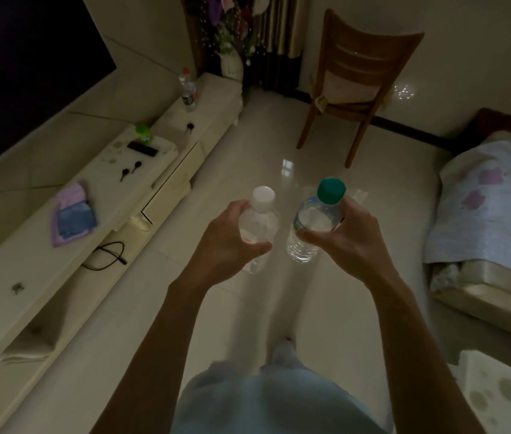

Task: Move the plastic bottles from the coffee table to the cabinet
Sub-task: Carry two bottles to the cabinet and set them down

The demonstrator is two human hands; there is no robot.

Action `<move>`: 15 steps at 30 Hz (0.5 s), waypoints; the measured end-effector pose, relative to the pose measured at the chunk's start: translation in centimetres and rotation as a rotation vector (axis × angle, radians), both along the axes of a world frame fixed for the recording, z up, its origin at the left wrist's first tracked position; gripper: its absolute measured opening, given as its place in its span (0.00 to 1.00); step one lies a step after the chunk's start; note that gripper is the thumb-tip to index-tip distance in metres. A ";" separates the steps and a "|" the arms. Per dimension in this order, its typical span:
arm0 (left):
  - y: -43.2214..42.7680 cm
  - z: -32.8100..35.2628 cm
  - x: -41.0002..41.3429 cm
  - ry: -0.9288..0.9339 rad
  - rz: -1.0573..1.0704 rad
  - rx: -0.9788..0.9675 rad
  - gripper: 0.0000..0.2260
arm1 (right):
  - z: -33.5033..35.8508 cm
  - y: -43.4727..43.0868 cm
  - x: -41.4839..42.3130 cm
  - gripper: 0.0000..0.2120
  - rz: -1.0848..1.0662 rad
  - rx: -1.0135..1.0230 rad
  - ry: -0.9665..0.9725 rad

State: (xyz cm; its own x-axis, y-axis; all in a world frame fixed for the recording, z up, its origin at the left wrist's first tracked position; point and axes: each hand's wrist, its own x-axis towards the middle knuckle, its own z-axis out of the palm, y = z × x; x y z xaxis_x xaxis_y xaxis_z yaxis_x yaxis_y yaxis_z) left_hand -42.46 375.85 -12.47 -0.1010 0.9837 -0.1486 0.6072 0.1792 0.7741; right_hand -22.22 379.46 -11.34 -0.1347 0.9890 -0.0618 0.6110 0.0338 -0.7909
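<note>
My left hand (226, 242) grips a clear plastic bottle with a white cap (259, 220), held upright over the floor. My right hand (353, 242) grips a second clear bottle with a green cap (317, 219), close beside the first. Both bottles hang in front of me, apart from any surface. The long cream cabinet (60, 245) runs along the left under the dark TV. A bottle with a red cap (187, 90) stands at its far end, and a bottle with a light green cap (143, 133) stands near its middle.
On the cabinet lie a purple cloth (74, 214), a black remote (142, 148), keys (130, 170) and a black cable (107, 256). A wooden chair (354, 86) stands ahead, a covered table (492, 214) at the right. Tiled floor (248, 151) stretches between.
</note>
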 end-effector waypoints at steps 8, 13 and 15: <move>5.8 0.3 1.2 0.025 0.092 0.014 0.33 | -1.2 7.6 2.0 0.35 0.078 0.019 -0.013; 9.3 -0.1 0.4 0.026 0.119 0.009 0.34 | -1.9 11.6 1.1 0.35 0.114 -0.010 -0.010; 10.9 -0.2 -0.1 0.024 0.116 0.020 0.33 | -2.2 13.3 0.3 0.35 0.124 -0.017 -0.004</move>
